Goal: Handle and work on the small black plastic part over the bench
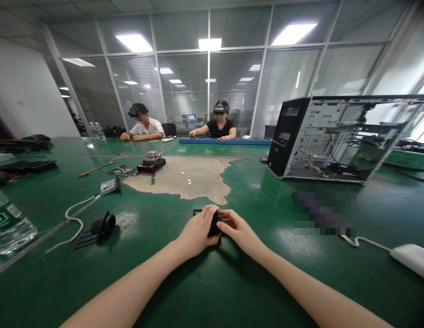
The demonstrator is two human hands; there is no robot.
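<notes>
Both my hands meet over the green tabletop around a small black plastic part [214, 226]. My left hand [199, 229] wraps over its top and left side, with the thumb low in front. From the right, my right hand [240, 231] curls its fingers and thumb against the same part. A flat black edge sticks out behind my left fingers; most of the part is hidden, so its exact kind does not show. To the left lies a black plastic piece [101, 230] with a round opening and long prongs.
An open computer case [294, 136] stands at right. Ahead are a bare grey patch [205, 177], a heatsink-like unit [152, 161] and circuit boards [125, 171]. A water bottle [8, 223] is at left, a white power strip [412, 259] at right. Two people sit across the table.
</notes>
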